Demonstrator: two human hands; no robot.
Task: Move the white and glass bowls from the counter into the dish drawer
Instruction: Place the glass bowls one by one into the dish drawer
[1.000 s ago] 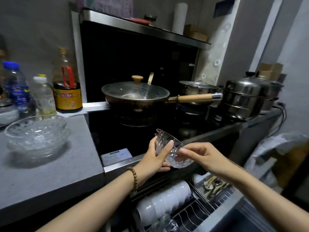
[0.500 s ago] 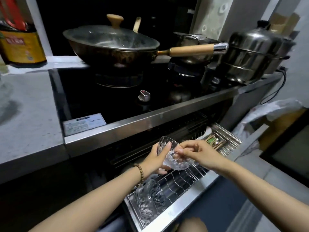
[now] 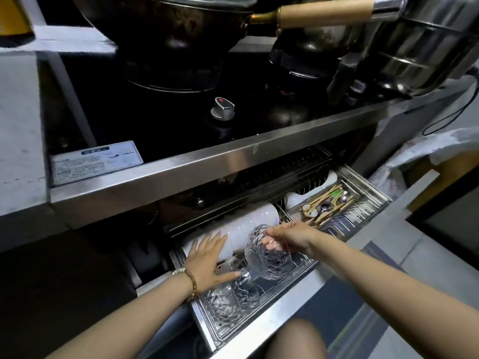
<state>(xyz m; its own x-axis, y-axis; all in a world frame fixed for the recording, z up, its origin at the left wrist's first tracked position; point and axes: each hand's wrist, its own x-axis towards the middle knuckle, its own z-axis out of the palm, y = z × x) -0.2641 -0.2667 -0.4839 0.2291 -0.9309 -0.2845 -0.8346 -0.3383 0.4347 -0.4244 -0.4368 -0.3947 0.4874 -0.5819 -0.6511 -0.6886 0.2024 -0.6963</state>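
Placement step, seen from the head camera. The dish drawer (image 3: 261, 327) stands pulled out. The right hand (image 3: 293, 235) is over the drawer's middle, with fingers and thumb curled to pinch the upper rim of one glass bowl (image 3: 269, 257). That bowl is tipped on edge, and its lower side is down among the drawer's wires, though whether it is fully seated cannot be told. The left hand (image 3: 207, 263) lies flat with fingers straight and spread. It grips nothing and rests against the row of white bowls (image 3: 246, 221), which lie on their sides along the drawer's rear-left part. Its thumb reaches toward the racked glass bowls (image 3: 225, 304) at the drawer's front-left corner. Cutlery (image 3: 326, 203) fills the tray at the drawer's right end. The step in hand appears to be slotting this bowl between the white row and the racked glass — a late stage for this piece. The next move calls for easing the bowl upright against its neighbours, loosening the pinch only once the wires carry it, then going back to the counter (image 3: 18, 125) for any bowls left there — none are in view here.
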